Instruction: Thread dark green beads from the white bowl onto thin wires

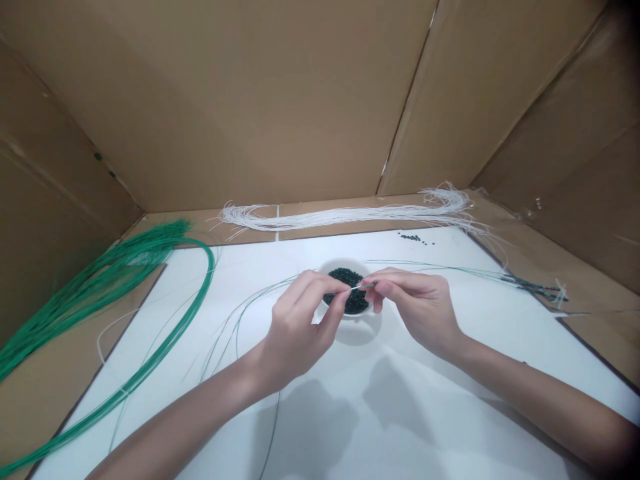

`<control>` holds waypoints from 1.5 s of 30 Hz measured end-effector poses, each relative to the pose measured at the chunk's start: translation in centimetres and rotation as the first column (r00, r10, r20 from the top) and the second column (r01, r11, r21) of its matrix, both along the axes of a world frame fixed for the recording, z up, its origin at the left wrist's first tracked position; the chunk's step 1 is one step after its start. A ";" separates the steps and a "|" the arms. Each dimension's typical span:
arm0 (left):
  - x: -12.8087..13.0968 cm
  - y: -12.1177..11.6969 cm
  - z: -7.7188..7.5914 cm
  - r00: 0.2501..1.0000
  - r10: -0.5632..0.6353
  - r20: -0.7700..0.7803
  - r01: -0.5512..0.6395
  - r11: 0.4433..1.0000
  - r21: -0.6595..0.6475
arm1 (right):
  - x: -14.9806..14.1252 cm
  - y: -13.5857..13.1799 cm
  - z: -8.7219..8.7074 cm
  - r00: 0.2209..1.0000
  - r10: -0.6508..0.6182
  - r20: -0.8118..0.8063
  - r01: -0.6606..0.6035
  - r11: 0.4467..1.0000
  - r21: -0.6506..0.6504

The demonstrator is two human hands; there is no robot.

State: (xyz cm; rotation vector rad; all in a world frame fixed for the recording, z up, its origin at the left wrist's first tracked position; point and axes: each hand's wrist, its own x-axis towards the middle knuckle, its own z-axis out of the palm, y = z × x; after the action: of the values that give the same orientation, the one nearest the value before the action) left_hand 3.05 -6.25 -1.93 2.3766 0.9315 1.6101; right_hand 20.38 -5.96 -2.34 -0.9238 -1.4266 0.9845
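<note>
My left hand (300, 327) and my right hand (415, 303) meet above a small white bowl (345, 265) filled with dark green beads (345, 277). Both hands are pinched. The right fingertips hold the end of a thin green string (450, 268) that runs off to the right. The left thumb and forefinger pinch something tiny right at the string's tip; I cannot make out what it is. A second thin green string (235, 320) trails down and left from under the left hand.
The hands work over a white sheet (440, 413) inside a cardboard enclosure (280, 100). A bundle of green cords (100, 273) lies at the left, a bundle of white strings (350, 215) along the back. Several loose beads (415, 237) lie at back right, a beaded strand (530, 285) at the right.
</note>
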 end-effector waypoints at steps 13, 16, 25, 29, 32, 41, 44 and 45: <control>0.1 0.1 -0.2 1.000 -0.015 -0.003 0.015 1.000 -0.013 | -0.4 -0.2 0.1 0.994 -0.093 0.058 0.089 0.993 0.072; 0.2 0.2 -0.3 1.000 -0.021 -0.007 0.021 0.999 -0.025 | -0.4 -0.3 -0.1 0.994 -0.075 0.074 0.069 0.994 0.087; 0.3 -0.2 -0.5 0.999 -0.046 0.014 0.046 0.999 -0.011 | -0.2 -0.2 -0.5 0.997 -0.030 0.066 0.021 0.990 0.137; 0.3 0.0 -0.4 0.998 -0.055 0.010 0.055 0.998 0.005 | -0.1 -0.1 -0.7 0.997 -0.002 0.072 -0.010 0.986 0.166; 0.3 0.0 -0.4 0.998 -0.065 0.006 0.065 0.998 0.005 | -0.1 0.0 -0.8 0.996 -0.005 0.087 -0.013 0.979 0.202; 0.3 0.0 -0.6 0.998 -0.062 -0.005 0.062 0.998 0.022 | 0.0 0.0 -0.9 0.989 -0.037 0.140 0.001 0.967 0.254; 0.3 0.0 -0.7 0.998 -0.062 -0.013 0.062 0.998 0.025 | -0.1 -0.1 -0.8 0.988 -0.052 0.143 0.016 0.970 0.242; 0.3 0.0 -0.8 0.998 -0.063 -0.014 0.063 0.998 0.024 | -0.1 -0.1 -0.7 0.988 -0.053 0.145 0.016 0.970 0.244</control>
State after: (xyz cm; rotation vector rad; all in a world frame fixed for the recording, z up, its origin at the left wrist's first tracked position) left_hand 3.32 -6.24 -2.68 2.4104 0.8353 1.5939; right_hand 20.29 -6.03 -3.07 -0.8515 -1.6124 0.7064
